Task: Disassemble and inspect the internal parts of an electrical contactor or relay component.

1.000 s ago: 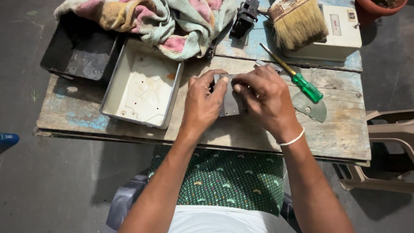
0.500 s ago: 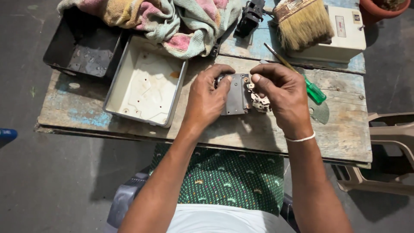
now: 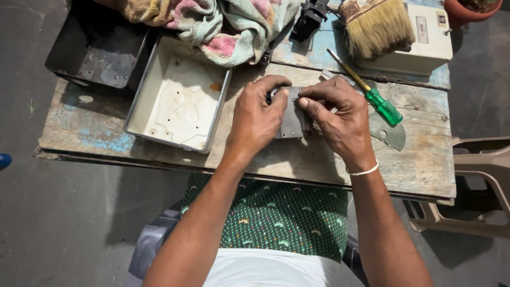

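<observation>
Both of my hands meet over a small grey metal plate (image 3: pixel 291 121) with a mechanism on it, held above a worn wooden table (image 3: pixel 414 170). My left hand (image 3: pixel 255 119) grips the plate's left side, thumb on its top edge. My right hand (image 3: pixel 340 117) holds the right side, its fingers pinching at the top middle of the plate. Much of the part is hidden under my fingers.
A green-handled screwdriver (image 3: pixel 372 93) lies just right of my hands, beside a thin grey disc (image 3: pixel 390 135). A white open box shell (image 3: pixel 178 98) and a dark tray (image 3: pixel 98 50) sit at left. Behind are a crumpled cloth (image 3: pixel 212 21), a brush (image 3: pixel 374 24) and a cream box (image 3: pixel 430 37).
My hands have turned the part: the wound bit seen by my right fingers half a second ago is hidden again, and my right fingers now pinch the plate's top.
</observation>
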